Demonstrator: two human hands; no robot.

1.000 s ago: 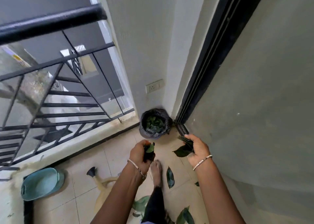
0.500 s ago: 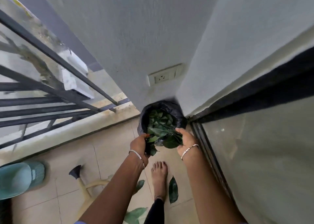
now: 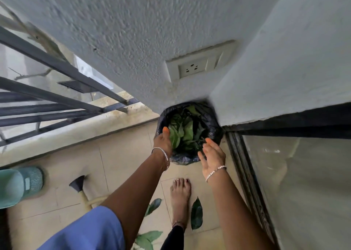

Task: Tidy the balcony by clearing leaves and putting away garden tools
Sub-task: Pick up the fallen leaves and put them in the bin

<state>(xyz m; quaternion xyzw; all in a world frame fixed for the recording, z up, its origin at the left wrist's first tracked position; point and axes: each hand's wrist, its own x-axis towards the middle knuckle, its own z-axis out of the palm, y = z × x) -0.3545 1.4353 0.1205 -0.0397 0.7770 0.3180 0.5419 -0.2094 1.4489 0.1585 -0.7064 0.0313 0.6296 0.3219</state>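
What worries me most is the bin (image 3: 182,159). It looks light, its black liner sits loosely over the rim, and my left hand (image 3: 163,141) is on its 9 o'clock edge. If I pull that hand out carelessly, I judge it could snag the liner or tip the bin, and the leaves would spill back over the tiles. The pile also sits fairly high, so a leaf could cling to my fingers and come out with them. The floor is the other hazard: my bare foot (image 3: 180,194) stands at 6 o'clock from the bin with a loose leaf (image 3: 196,213) just beside it at 4 o'clock, easy to slip on. The watering can (image 3: 77,183) lies near at 9 o'clock, where I could trip on it.

The bin stands in the wall corner at 12 o'clock, below the socket (image 3: 199,65), and holds green leaves (image 3: 185,134) close to its rim. My left thumb is straight over the rim, but my fingers dip among the leaves and I cannot tell whether they grip any. My right hand (image 3: 212,155) hovers at the bin's 5 o'clock edge, palm open, fingers relaxed, holding nothing. A teal tub (image 3: 17,185) sits at far 9 o'clock, its inside mostly out of view. More leaves (image 3: 146,240) lie on the tiles at 7 o'clock, not yet cleared.
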